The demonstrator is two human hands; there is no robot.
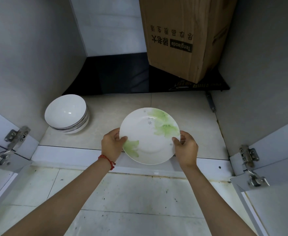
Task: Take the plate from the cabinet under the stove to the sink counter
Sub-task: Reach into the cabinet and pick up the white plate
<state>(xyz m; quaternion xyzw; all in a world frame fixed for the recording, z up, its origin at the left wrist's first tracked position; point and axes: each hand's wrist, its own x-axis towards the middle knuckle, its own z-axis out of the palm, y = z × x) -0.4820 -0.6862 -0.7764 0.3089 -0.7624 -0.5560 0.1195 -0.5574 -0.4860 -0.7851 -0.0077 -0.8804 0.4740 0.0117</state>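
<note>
A white plate (149,137) with green flower prints is held at the front edge of the open cabinet (182,116), tilted a little toward me. My left hand (111,145) grips its left rim, thumb on top. A red string bracelet sits on that wrist. My right hand (185,147) grips the right rim, thumb on the plate's face. The plate sits partly over the cabinet's front sill.
A stack of white bowls (67,114) stands at the cabinet's left. A black mat (114,77) lies at the back with a tall cardboard box (187,38) on it at the right. Both doors are swung open, hinges at the left (12,143) and right (248,160). Tiled floor (131,198) lies below.
</note>
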